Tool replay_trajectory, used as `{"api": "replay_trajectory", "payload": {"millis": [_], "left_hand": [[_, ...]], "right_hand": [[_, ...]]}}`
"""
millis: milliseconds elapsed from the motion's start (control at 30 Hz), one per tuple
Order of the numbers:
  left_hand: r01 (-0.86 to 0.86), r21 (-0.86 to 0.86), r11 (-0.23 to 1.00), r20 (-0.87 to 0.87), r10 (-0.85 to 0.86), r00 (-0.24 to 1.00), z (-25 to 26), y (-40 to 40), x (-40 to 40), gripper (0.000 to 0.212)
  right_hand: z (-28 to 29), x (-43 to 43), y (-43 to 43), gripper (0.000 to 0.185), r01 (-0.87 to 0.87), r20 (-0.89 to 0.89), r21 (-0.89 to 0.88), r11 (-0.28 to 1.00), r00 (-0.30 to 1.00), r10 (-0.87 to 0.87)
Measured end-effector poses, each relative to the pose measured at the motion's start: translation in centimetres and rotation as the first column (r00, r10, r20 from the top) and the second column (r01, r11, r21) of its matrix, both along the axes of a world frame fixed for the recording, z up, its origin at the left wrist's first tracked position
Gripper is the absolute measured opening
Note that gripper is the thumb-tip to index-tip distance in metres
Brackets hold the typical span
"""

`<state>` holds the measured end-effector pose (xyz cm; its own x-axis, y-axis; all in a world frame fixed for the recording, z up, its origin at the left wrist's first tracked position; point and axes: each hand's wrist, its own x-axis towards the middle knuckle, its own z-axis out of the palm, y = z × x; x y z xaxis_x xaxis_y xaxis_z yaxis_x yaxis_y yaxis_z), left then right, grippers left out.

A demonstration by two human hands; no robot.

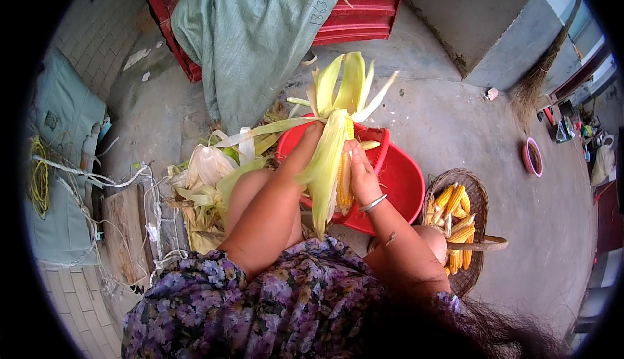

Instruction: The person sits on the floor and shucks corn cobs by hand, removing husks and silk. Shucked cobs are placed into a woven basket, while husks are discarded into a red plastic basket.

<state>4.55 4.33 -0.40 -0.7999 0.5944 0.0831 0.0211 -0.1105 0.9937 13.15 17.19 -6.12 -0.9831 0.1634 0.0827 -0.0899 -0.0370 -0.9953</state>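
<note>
A partly husked ear of corn (344, 183) is held upright between my hands, its yellow kernels bare along one side. Pale green husk leaves (319, 178) hang down its left side, and others fan out above. My left hand (316, 129) grips the ear near the spread leaves; husk hides most of its fingers. On the right, my right hand (363, 169), with a silver bracelet at the wrist, has its fingers closed on the ear's side and a strip of husk. Beneath both hands lies a red plastic container (402, 183) with a raised handle.
A wicker basket (480, 188) of husked corn ears (453, 198) stands beside my right knee. Stripped husks (209, 171) are heaped at left, near tangled rope (156, 203) and a wooden block (124, 234). Ahead, a green sheet (253, 42) bearing writing drapes over a red metal cart bed (360, 8).
</note>
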Motion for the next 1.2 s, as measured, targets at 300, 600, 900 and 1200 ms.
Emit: {"api": "replay_trajectory", "payload": {"millis": [300, 600, 900, 1200], "left_hand": [[0.206, -0.182, 0.961, 0.191, -0.171, 0.967, -1.9, -1.6, -3.1, 0.051], [0.32, -0.372, 0.871, 0.279, -0.223, 0.934, -3.2, -2.7, -4.3, 0.031], [0.236, -0.426, 0.873, 0.079, -0.224, 0.971, -1.6, -2.0, -3.0, 0.032], [0.058, -0.16, 0.985, 0.131, -0.037, 0.991, -4.4, -0.4, -2.4, 0.034]], "right_hand": [[3.6, 0.0, 0.0, 0.044, 0.0, 0.216, -0.641, 0.768, 0.96, 0.18], [3.1, 0.0, -0.3, 0.051, -0.172, 0.116, -0.576, 0.799, 0.951, 0.288], [1.7, -0.3, 0.4, 0.074, -0.224, 0.158, -0.349, 0.91, 0.943, 0.293], [1.6, -1.2, -0.4, 0.067, -0.135, 0.117, -0.052, 0.99, 0.983, 0.14]]}}
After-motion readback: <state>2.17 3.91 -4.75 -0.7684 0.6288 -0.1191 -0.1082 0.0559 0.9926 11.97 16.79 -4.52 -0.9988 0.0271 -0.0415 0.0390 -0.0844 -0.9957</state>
